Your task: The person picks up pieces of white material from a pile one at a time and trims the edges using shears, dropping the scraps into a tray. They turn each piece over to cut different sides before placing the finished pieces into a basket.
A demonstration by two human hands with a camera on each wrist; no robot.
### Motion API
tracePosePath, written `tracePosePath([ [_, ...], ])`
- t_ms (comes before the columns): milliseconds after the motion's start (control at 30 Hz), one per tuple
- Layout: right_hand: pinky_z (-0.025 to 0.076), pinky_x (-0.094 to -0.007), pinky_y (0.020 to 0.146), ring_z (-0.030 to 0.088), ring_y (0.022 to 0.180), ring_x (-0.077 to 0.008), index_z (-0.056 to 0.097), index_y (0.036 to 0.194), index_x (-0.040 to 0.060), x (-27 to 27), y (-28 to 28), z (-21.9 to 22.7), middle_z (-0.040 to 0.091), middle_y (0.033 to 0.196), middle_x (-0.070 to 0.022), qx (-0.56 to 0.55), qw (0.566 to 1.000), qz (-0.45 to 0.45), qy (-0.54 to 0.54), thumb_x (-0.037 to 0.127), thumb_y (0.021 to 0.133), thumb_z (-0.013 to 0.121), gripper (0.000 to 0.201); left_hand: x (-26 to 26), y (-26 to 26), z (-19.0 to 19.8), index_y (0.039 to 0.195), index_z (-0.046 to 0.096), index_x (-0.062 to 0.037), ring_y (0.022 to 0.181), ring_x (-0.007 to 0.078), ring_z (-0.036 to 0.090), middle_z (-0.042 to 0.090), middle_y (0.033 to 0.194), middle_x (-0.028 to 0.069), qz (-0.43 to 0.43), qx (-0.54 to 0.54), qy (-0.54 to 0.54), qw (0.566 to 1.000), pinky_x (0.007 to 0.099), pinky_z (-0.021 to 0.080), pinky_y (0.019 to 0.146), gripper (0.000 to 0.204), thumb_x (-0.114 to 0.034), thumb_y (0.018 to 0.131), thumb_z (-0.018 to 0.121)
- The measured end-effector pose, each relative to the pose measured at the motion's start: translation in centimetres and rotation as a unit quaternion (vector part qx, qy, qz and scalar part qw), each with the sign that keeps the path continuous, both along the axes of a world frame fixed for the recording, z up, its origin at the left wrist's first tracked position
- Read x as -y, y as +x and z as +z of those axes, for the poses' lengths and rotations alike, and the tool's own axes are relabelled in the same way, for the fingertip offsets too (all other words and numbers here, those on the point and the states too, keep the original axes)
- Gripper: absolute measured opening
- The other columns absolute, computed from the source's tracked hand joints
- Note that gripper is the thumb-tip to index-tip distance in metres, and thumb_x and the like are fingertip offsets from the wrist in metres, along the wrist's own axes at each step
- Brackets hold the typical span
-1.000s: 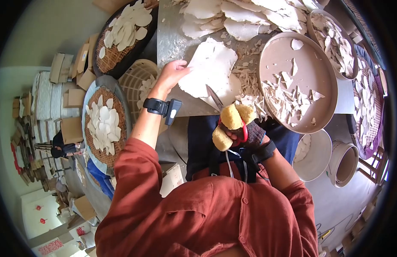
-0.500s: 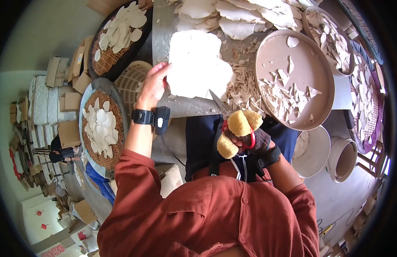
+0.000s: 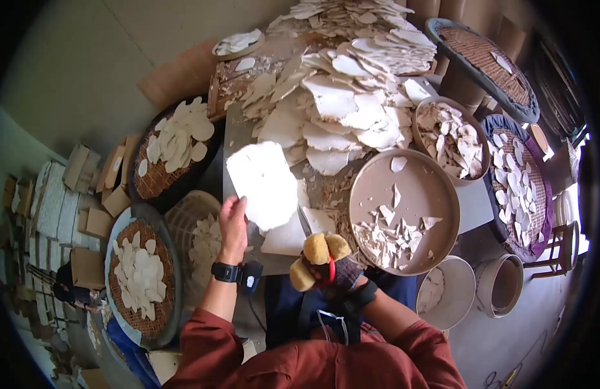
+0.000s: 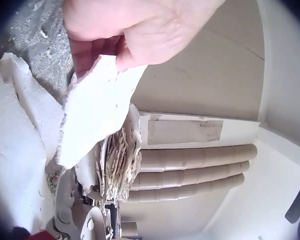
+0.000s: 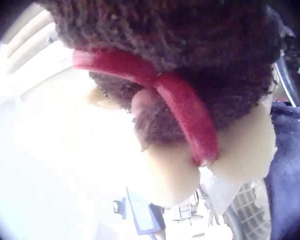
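My left hand pinches the lower left edge of a thin, white, rough-edged sheet, thumb on top. In the left wrist view the sheet hangs tilted from the fingers. Scissors with red handles are gripped in my right hand, which wears a dark knitted glove. Yellow spongy pads cover its fingertips. The blades point up beside the sheet's lower right edge. Another pale sheet lies on the metal table beneath.
A tall stack of similar sheets fills the table's back. A round tray of scraps stands right, a smaller scrap-filled tray behind it. Woven trays of cut pieces and a plastic basket are at left; buckets stand lower right.
My left hand has lifted the white sheet off the table and tilted it. The scissors stay in my right hand. The head view has swung up, showing more of the stack.
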State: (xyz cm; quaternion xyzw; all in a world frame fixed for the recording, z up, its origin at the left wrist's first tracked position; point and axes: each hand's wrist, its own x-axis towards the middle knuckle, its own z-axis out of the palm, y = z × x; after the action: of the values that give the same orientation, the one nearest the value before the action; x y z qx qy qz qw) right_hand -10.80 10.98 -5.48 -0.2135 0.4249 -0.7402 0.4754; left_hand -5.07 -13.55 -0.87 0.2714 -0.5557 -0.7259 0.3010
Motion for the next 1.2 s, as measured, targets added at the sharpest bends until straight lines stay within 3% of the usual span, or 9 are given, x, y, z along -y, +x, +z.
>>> tracePosePath([
  [167, 0.046, -0.0280, 0.066, 0.056, 0.072, -0.0142, 0.056, 0.092, 0.0115, -3.9, 2.6, 0.1, 0.056, 0.076, -0.0033, -0.005, 1.000, 0.023, -0.019, 0.018, 0.085, 0.064, 0.013, 0.4, -1.1, 0.1, 0.111, 0.052, 0.0015, 0.093, 0.0130, 0.055, 0.059, 0.103, 0.0061, 0.008, -0.076, -0.007, 0.997, 0.0278, 0.044, 0.082, 0.024, -0.010, 0.089, 0.057],
  [267, 0.050, -0.0331, 0.083, 0.062, 0.094, -0.0201, 0.057, 0.109, 0.0018, -6.8, 3.4, -0.1, 0.062, 0.102, -0.0114, 0.300, 0.953, 0.040, -0.001, 0.017, 0.087, 0.059, 0.026, 0.2, -3.1, 3.8, 0.122, 0.044, 0.0029, 0.101, 0.0173, 0.054, 0.059, 0.107, 0.0111, -0.089, -0.121, 0.023, 0.988, 0.0302, 0.044, 0.087, 0.039, -0.012, 0.089, 0.058],
  [433, 0.051, -0.0331, 0.073, 0.063, 0.080, -0.0233, 0.062, 0.091, 0.0039, -8.4, 2.5, 1.6, 0.064, 0.085, -0.0093, -0.082, 0.980, 0.098, 0.153, 0.015, 0.072, 0.069, 0.023, 2.4, 0.3, 4.1, 0.118, 0.051, 0.0025, 0.099, 0.0142, 0.056, 0.061, 0.106, 0.0094, -0.120, 0.098, -0.084, 0.984, 0.0281, 0.045, 0.087, 0.037, -0.014, 0.087, 0.060],
  [633, 0.051, -0.0328, 0.069, 0.064, 0.076, -0.0247, 0.063, 0.088, 0.0048, -9.5, 4.3, -0.8, 0.065, 0.080, -0.0082, -0.090, 0.983, 0.052, 0.155, 0.015, 0.072, 0.069, 0.021, 1.1, 7.8, -0.3, 0.093, 0.066, -0.0017, 0.078, 0.0107, 0.060, 0.065, 0.091, 0.0052, -0.109, 0.349, -0.319, 0.874, 0.0243, 0.047, 0.071, 0.014, -0.006, 0.081, 0.063],
  [733, 0.051, -0.0317, 0.070, 0.064, 0.076, -0.0246, 0.062, 0.091, 0.0037, -9.5, 4.8, -1.5, 0.065, 0.081, -0.0086, -0.435, 0.892, 0.053, 0.113, 0.016, 0.076, 0.066, 0.020, -0.1, 8.8, -2.5, 0.088, 0.065, -0.0022, 0.074, 0.0166, 0.060, 0.063, 0.083, 0.0080, -0.063, 0.350, -0.425, 0.832, 0.0280, 0.048, 0.068, 0.012, -0.003, 0.076, 0.064],
  [767, 0.051, -0.0320, 0.073, 0.063, 0.080, -0.0225, 0.060, 0.090, 0.0051, -9.5, 5.4, -1.3, 0.063, 0.083, -0.0086, 0.023, 0.984, 0.070, 0.160, 0.013, 0.074, 0.069, 0.020, -0.4, 9.1, -3.2, 0.085, 0.064, -0.0026, 0.075, 0.0204, 0.062, 0.064, 0.083, 0.0096, -0.052, 0.353, -0.443, 0.822, 0.0303, 0.048, 0.068, 0.010, -0.004, 0.075, 0.064],
  [833, 0.051, -0.0319, 0.071, 0.063, 0.078, -0.0236, 0.061, 0.088, 0.0042, -9.2, 5.1, -0.5, 0.064, 0.081, -0.0090, -0.208, 0.964, 0.082, 0.147, 0.014, 0.074, 0.069, 0.019, -0.5, 8.9, -3.6, 0.082, 0.062, -0.0028, 0.072, 0.0262, 0.062, 0.064, 0.081, 0.0124, -0.050, 0.351, -0.478, 0.804, 0.0341, 0.048, 0.064, 0.010, -0.002, 0.072, 0.065],
  [1067, 0.048, -0.0352, 0.074, 0.061, 0.080, -0.0256, 0.060, 0.092, 0.0045, -10.3, 5.0, 1.0, 0.064, 0.089, -0.0111, -0.361, 0.927, 0.002, 0.101, 0.019, 0.077, 0.070, 0.023, -4.4, 7.5, 1.7, 0.088, 0.061, -0.0002, 0.062, 0.0104, 0.060, 0.062, 0.074, 0.0043, -0.141, 0.337, -0.165, 0.916, 0.0217, 0.048, 0.055, 0.005, -0.004, 0.084, 0.061],
  [1200, 0.051, -0.0311, 0.081, 0.062, 0.090, -0.0196, 0.058, 0.101, -0.0001, -9.8, 6.5, -1.7, 0.062, 0.095, -0.0087, 0.036, 0.990, 0.016, 0.137, 0.012, 0.089, 0.057, 0.017, -11.7, 6.3, 2.6, 0.097, 0.059, 0.0035, 0.065, 0.0131, 0.062, 0.065, 0.081, 0.0093, -0.269, 0.250, 0.024, 0.930, 0.0241, 0.051, 0.059, 0.017, -0.008, 0.085, 0.061],
])
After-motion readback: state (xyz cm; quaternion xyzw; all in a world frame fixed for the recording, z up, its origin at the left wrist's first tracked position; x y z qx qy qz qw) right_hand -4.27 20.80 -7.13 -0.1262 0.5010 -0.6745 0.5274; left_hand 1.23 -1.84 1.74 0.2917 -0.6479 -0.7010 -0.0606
